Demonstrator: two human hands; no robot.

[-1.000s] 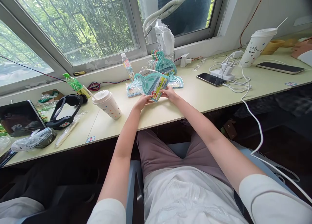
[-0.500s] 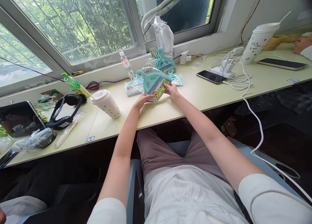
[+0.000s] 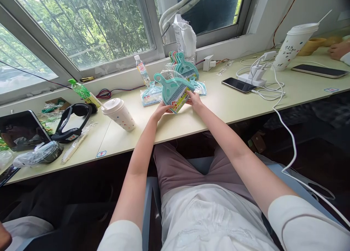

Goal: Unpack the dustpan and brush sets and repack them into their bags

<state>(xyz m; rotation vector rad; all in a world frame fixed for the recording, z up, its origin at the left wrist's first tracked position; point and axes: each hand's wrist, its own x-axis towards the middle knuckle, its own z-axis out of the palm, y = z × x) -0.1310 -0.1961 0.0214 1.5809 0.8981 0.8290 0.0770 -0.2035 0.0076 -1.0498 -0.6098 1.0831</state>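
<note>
Between my two hands is a teal mini dustpan and brush set, wrapped in clear plastic with a yellow printed card along its lower edge. My left hand grips its lower left corner, and my right hand grips the right side. The set is tilted, handle loop toward the upper left, and held just above the table. Behind it on the left lies another packaged set, and one more packaged set shows at the right. A row of similar dustpans in several colours stands farther back.
A lidded paper cup stands left of my hands, near headphones, a tablet and a green bottle. To the right lie a phone, a charger strip with cables and a tall cup. Another person's hand rests far right.
The dustpan set in my hands has turned slightly, its handle loop rising a little. Both hands keep their hold. The view has shifted a little.
</note>
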